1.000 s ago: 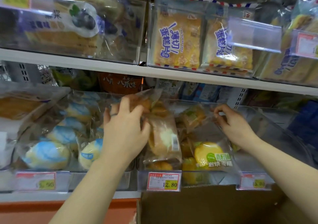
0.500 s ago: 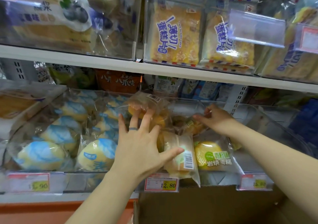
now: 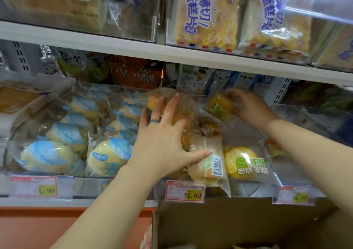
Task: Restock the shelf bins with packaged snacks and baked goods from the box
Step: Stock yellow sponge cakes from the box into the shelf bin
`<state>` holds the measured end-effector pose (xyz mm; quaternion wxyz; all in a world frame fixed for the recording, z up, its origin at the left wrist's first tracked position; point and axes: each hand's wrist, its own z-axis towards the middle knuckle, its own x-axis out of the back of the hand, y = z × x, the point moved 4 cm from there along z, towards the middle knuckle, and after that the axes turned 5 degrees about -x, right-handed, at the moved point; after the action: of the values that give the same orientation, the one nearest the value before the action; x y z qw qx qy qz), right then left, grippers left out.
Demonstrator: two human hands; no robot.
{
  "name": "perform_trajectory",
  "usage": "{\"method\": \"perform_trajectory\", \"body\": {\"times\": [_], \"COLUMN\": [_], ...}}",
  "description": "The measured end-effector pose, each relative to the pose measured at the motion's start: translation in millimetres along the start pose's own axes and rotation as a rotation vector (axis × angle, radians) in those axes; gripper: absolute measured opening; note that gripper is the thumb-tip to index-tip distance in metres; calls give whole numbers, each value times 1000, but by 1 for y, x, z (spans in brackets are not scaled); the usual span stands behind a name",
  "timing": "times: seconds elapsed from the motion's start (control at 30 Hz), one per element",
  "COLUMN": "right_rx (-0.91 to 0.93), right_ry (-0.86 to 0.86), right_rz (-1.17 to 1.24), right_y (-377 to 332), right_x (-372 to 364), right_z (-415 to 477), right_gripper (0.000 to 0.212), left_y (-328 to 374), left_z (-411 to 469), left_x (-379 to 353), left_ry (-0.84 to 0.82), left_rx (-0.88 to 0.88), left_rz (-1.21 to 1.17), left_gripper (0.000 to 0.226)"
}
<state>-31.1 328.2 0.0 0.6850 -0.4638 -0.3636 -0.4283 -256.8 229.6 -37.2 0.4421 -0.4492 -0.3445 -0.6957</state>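
Observation:
My left hand point(image 3: 164, 139) lies with spread, straight fingers on a clear bag of golden buns point(image 3: 168, 100) in the middle clear bin point(image 3: 252, 190). Its thumb touches a bun pack with a barcode point(image 3: 209, 167) that hangs over the bin's front. My right hand point(image 3: 250, 108) is further back in the same bin and grips a yellow cake pack with green print point(image 3: 219, 106), which is blurred. A second lemon cake pack with a green label point(image 3: 246, 162) lies at the bin's front right. The open cardboard box point(image 3: 238, 222) stands below the shelf.
The left bin holds several blue-and-white bun packs point(image 3: 107, 157). Sliced cake packs point(image 3: 206, 15) fill the bins on the upper shelf point(image 3: 133, 47). Price tags point(image 3: 184, 191) line the shelf front. Snack bags point(image 3: 135, 74) stand behind the bins.
My left hand went from gripping the bun bag to lying flat on it with spread fingers. The barcode pack slid to the bin's front. My right hand reached back and picked up the green-print cake pack.

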Motion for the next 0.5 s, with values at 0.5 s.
{"method": "perform_trajectory", "body": {"times": [0.5], "right_rx": [33], "right_ry": [-154], "right_rz": [-178], "right_y": [-1], "right_x": [-35], "right_z": [42], "right_gripper": [52], "left_y": [-6], "left_z": [5], "left_x": [0], "left_ry": [-21], "left_rx": [-12], "left_rz": [7], "left_gripper": [103]}}
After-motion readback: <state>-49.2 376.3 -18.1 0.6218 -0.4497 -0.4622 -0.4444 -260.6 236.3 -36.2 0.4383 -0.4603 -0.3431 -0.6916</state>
